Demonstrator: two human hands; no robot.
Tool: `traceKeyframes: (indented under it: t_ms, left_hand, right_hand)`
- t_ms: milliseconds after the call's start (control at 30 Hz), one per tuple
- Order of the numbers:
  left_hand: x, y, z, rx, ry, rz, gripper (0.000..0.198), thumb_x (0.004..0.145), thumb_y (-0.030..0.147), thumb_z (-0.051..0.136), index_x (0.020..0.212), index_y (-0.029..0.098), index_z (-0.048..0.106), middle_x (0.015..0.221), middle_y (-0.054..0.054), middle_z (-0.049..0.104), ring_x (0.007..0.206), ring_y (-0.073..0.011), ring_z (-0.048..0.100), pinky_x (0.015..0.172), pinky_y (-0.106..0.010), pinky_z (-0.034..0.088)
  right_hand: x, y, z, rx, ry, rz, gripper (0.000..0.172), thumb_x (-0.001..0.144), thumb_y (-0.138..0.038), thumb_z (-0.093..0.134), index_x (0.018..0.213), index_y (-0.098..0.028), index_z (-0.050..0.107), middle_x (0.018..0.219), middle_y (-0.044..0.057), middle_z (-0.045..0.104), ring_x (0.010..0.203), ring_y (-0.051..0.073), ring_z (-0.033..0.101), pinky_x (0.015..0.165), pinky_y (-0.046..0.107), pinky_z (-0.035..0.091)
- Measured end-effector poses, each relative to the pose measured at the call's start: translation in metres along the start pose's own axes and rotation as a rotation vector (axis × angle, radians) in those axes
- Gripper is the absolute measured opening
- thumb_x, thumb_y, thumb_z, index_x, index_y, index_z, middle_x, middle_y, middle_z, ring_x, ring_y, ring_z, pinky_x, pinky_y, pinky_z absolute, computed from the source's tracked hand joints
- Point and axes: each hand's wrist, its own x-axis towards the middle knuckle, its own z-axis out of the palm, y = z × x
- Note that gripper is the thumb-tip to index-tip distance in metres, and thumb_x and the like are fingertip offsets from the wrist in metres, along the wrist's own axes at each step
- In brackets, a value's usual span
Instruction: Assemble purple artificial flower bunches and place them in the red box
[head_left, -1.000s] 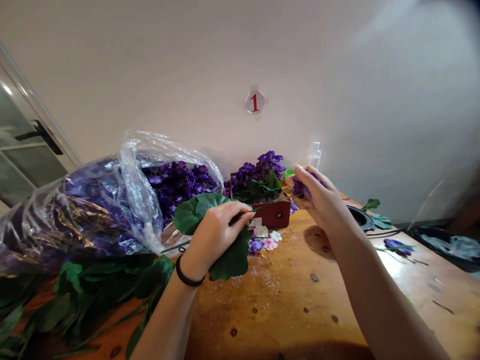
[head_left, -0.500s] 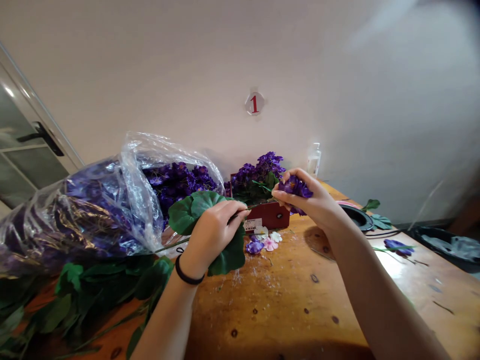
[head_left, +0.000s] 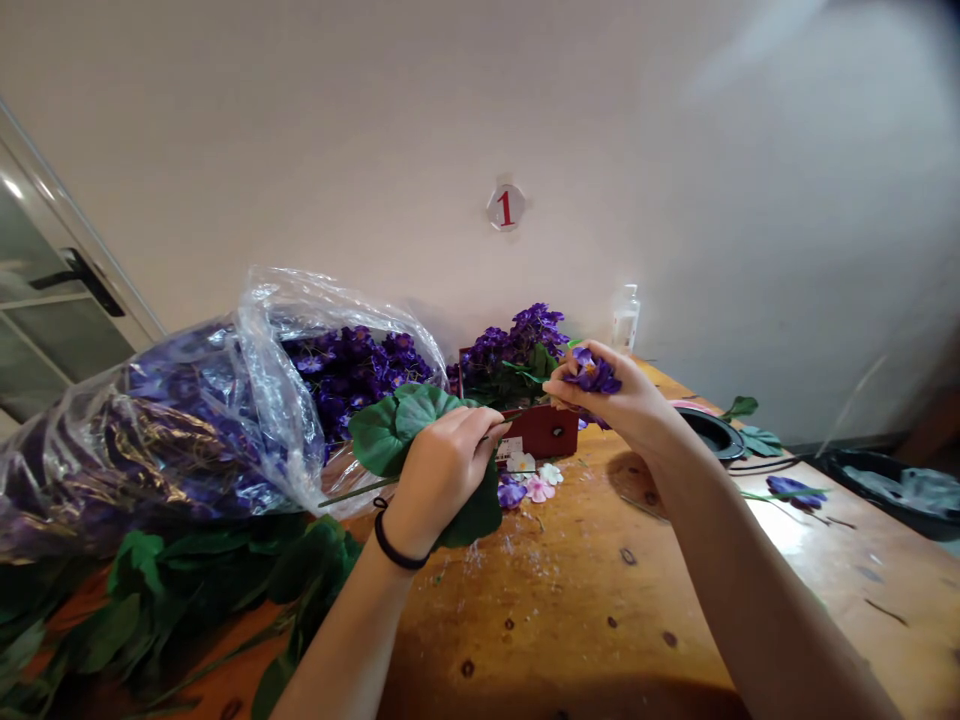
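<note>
My left hand (head_left: 442,465) is closed round a thin green stem (head_left: 356,491) with large green leaves (head_left: 397,425) around it, held above the wooden table (head_left: 570,610). My right hand (head_left: 619,400) pinches a small purple flower head (head_left: 592,373) at the stem's far tip. Both hands hover just in front of a red box (head_left: 544,430) filled with purple flowers (head_left: 517,340).
A clear plastic bag (head_left: 187,410) of purple flowers lies at the left over loose green leaves (head_left: 187,580). Small loose blossoms (head_left: 529,485) lie by the box. A black round dish (head_left: 716,432), a bottle (head_left: 626,318) and a purple flower (head_left: 791,490) sit at the right.
My right hand came left toward the stem's tip and turned, so the purple flower head now shows in its fingers. My left hand shifted slightly right with the stem.
</note>
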Motion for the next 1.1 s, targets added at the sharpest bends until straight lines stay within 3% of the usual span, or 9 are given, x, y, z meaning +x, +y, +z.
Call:
traceKeyframes:
  t_ms: [367,433,567,700,767,867,967,1033,1100]
  left_hand:
    - [0.002,0.003,0.005,-0.051,-0.063,-0.116,0.008,0.089,0.021,0.052,0.085,0.018,0.059,0.079,-0.003,0.067,0.073,-0.0166,0.062,0.066,-0.028,0.048]
    - [0.003,0.002,0.006,-0.103,-0.165,-0.206,0.01,0.087,0.02,0.054,0.079,0.018,0.059,0.073,-0.001,0.067,0.067,-0.0159,0.062,0.063,-0.027,0.046]
    - [0.001,-0.002,0.019,-0.266,-0.437,-0.348,0.014,0.084,0.019,0.055,0.071,0.018,0.061,0.066,0.0,0.068,0.061,-0.015,0.063,0.061,-0.026,0.045]
    - [-0.012,0.001,0.056,-0.327,-0.815,-0.465,0.014,0.081,0.02,0.057,0.071,0.016,0.065,0.068,-0.003,0.07,0.063,-0.0149,0.063,0.058,-0.023,0.044]
    - [-0.019,0.005,0.076,-0.305,-0.885,-0.483,0.013,0.077,0.02,0.061,0.066,0.016,0.066,0.066,-0.003,0.069,0.062,-0.0152,0.061,0.056,-0.022,0.042]
    - [-0.024,0.008,0.084,-0.289,-0.919,-0.488,0.012,0.071,0.025,0.069,0.063,0.016,0.067,0.061,-0.002,0.066,0.058,-0.0145,0.058,0.054,-0.022,0.039]
    - [-0.019,-0.007,0.062,-0.33,-0.911,-0.487,0.031,0.074,0.046,0.064,0.067,0.016,0.068,0.061,-0.001,0.065,0.054,-0.0131,0.054,0.05,-0.022,0.036]
    - [-0.015,-0.028,0.04,-0.283,-0.826,-0.501,0.045,0.08,0.056,0.052,0.065,0.015,0.067,0.061,-0.002,0.064,0.054,-0.0143,0.055,0.052,-0.023,0.037]
    - [-0.016,-0.055,0.026,-0.092,-0.666,-0.582,0.043,0.084,0.05,0.048,0.067,0.015,0.066,0.065,-0.005,0.064,0.061,-0.017,0.058,0.059,-0.026,0.039]
  right_hand:
    - [0.002,0.004,-0.005,-0.173,0.006,-0.032,0.028,0.067,-0.036,0.075,0.075,-0.021,0.053,0.071,-0.001,0.059,0.064,0.012,0.054,0.058,0.027,0.045]
    - [0.001,0.005,-0.013,-0.301,-0.056,-0.024,0.026,0.068,-0.036,0.075,0.083,-0.022,0.06,0.076,0.001,0.061,0.066,0.014,0.055,0.058,0.028,0.046]
    - [0.0,0.005,-0.039,-0.438,-0.21,0.119,0.044,0.067,-0.038,0.076,0.108,-0.027,0.065,0.091,0.004,0.067,0.079,0.019,0.061,0.062,0.03,0.05]
    - [-0.002,0.001,-0.057,-0.483,-0.14,0.168,0.034,0.076,-0.042,0.067,0.106,-0.027,0.065,0.093,0.005,0.068,0.084,0.02,0.063,0.068,0.032,0.05]
    - [-0.003,-0.001,-0.059,-0.495,-0.101,0.162,0.032,0.078,-0.043,0.065,0.105,-0.027,0.065,0.09,0.005,0.068,0.082,0.02,0.063,0.064,0.032,0.049]
    - [-0.005,-0.004,-0.056,-0.54,-0.09,0.171,0.033,0.075,-0.045,0.067,0.102,-0.026,0.066,0.088,0.005,0.069,0.077,0.019,0.062,0.058,0.029,0.047]
    - [-0.006,-0.007,-0.052,-0.6,-0.115,0.18,0.038,0.076,-0.048,0.065,0.106,-0.025,0.065,0.092,0.007,0.069,0.077,0.019,0.062,0.056,0.027,0.047]
    - [-0.006,-0.008,-0.052,-0.651,-0.146,0.194,0.043,0.078,-0.052,0.06,0.111,-0.024,0.062,0.098,0.008,0.068,0.078,0.019,0.062,0.056,0.027,0.047]
    - [-0.004,-0.007,-0.051,-0.709,-0.18,0.205,0.046,0.081,-0.054,0.055,0.115,-0.023,0.06,0.102,0.008,0.068,0.08,0.019,0.062,0.059,0.028,0.048]
